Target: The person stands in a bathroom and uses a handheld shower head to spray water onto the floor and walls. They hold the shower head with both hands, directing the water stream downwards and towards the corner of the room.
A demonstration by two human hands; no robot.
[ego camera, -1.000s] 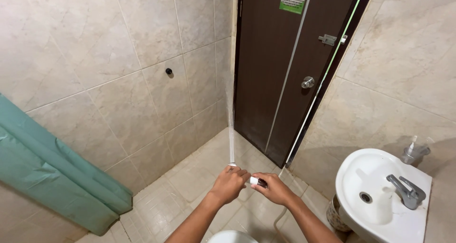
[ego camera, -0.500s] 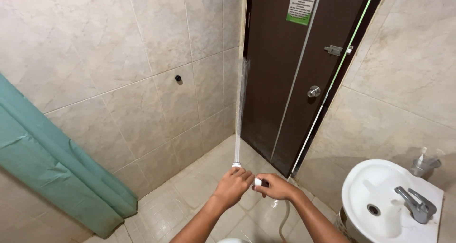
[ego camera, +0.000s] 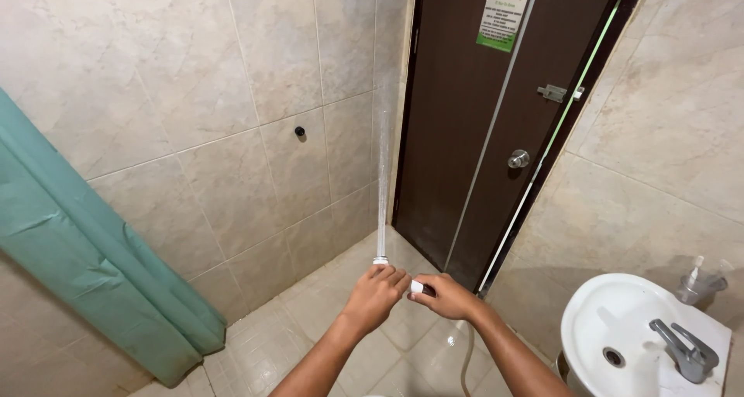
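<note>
At lower centre of the frame, a white spray nozzle (ego camera: 418,287) is gripped by both hands, the left hand (ego camera: 377,295) and right hand (ego camera: 448,295) with fingers clamped on it. A water jet (ego camera: 381,172) is thrown upward beside the brown door (ego camera: 473,126); a white sink (ego camera: 620,339) is seen at lower right.

We hold both forearms stretched forward, wrists close together. Our left hand (ego camera: 375,295) is curled into a fist, fingers folded under. Our right hand (ego camera: 448,296) is closed too, just beside it.

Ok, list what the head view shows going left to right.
Green curtain → small dark wall hole → left hand on the spray nozzle → right hand → round door knob → white sink → tap.
</note>
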